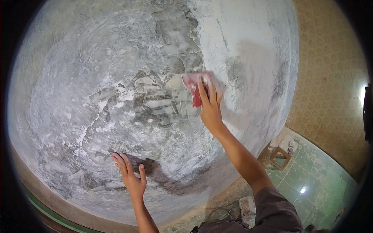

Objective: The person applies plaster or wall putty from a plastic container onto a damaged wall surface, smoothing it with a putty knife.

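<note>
A grey wall, patchy with white plaster, fills most of the view. My right hand grips a red flat scraper, its face smeared whitish and slightly blurred. The scraper lies against the wall where a dark rough strip meets a smoother white area. Cracked, raised flakes of plaster show just left of it. Lower left, my left hand is open and empty, its fingers stretched toward the wall. Whether those fingertips touch the surface I cannot tell.
At the right stands a tan patterned wall. Below it, dusty green tiles cover the floor, with a square wooden-coloured frame near the wall's foot. A whitish, plaster-stained container sits beside my body.
</note>
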`<state>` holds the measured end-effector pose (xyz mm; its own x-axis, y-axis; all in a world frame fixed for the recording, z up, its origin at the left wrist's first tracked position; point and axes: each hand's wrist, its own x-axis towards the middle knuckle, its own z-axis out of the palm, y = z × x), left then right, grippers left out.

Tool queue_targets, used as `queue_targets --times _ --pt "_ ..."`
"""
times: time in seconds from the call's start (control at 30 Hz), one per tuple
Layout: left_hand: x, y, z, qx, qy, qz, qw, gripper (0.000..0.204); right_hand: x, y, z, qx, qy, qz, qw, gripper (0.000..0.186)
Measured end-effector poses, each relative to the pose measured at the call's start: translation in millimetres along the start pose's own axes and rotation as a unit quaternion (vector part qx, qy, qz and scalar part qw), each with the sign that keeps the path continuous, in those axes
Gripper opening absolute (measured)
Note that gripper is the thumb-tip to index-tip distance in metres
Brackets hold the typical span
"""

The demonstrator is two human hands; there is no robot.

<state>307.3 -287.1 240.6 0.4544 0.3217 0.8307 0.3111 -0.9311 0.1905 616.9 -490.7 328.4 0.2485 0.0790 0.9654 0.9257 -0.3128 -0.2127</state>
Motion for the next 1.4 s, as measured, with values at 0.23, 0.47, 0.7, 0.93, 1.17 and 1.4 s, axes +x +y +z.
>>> queue_targets --times 0.23,0.47,0.7,0.93,1.17,1.4 --pt "-0.1 -0.7 2.5 0.021 0.001 -0.003 1.0 0.076 -1.7 34.2 15.8 -0.091 0.006 -0.041 0.995 0.092" --pt "3.8 3.2 4.7 0.018 -0.001 0.005 1.0 0.076 -15.7 31.1 12.2 -0.074 0.025 0.015 0.997 0.091" --pt "-0.6 -0.4 3.8 0.034 -0.006 0.009 0.999 0.077 58.8 13.2 18.5 -0.052 0.053 -0.017 0.997 0.091" --pt "0.7 1.6 0.4 0.032 -0.012 0.005 0.999 0.076 29.2 19.7 11.9 -0.059 -0.012 -0.048 0.997 0.089" --pt "0.5 0.8 3.6 0.035 -0.006 0.005 0.999 0.077 14.8 0.2 -8.1 0.004 0.018 0.021 1.0 0.093" --pt "0.5 -0.4 0.6 0.022 -0.011 0.002 1.0 0.077 -12.8 27.1 12.3 -0.018 -0.002 -0.011 1.0 0.092"
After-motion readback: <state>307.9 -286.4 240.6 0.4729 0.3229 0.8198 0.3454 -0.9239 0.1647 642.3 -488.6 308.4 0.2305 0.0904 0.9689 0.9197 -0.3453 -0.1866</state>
